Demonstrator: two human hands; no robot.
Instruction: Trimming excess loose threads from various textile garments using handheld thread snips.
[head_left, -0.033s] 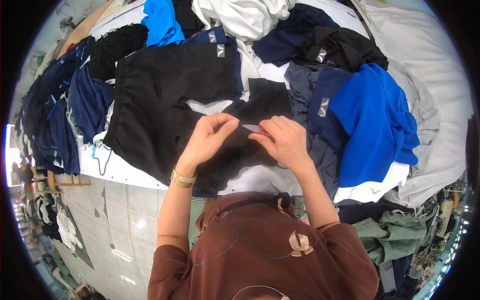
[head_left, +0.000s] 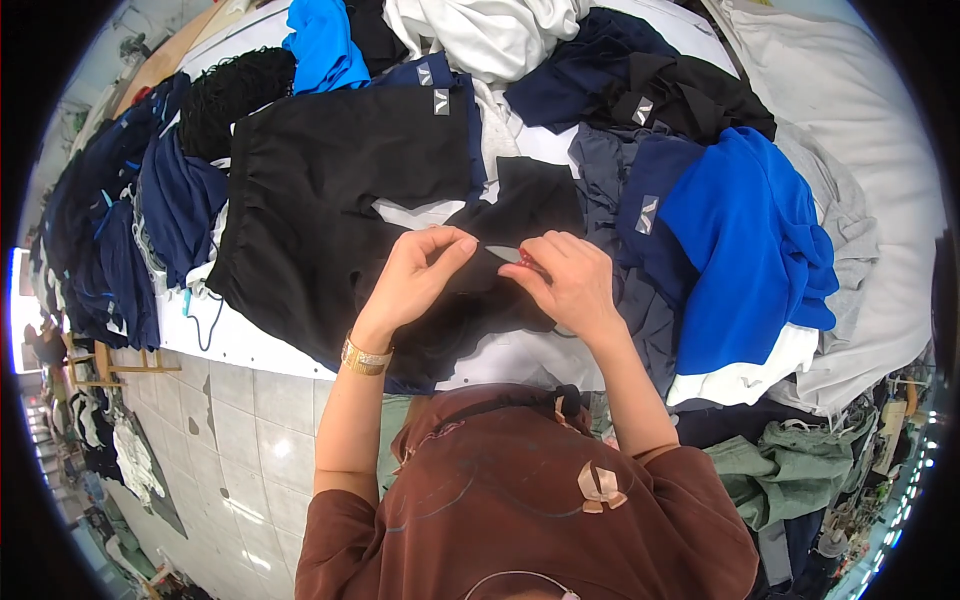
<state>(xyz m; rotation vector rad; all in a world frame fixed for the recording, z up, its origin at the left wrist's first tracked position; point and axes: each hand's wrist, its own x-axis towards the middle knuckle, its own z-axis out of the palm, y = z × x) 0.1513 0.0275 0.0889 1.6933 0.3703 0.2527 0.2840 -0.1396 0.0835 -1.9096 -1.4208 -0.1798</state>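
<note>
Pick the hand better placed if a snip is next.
Right, most likely: the right hand holds the red-handled blade, tip pointing toward the left hand. The left shows no blade, just pinched fingers above the black garment.

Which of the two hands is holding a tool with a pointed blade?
The right hand: the grey blade sticks out from its grip toward the left hand, which shows no tool, only thumb and forefinger close together.

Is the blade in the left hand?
No, the right hand grips the red-handled blade, its tip pointing toward the left hand.
</note>
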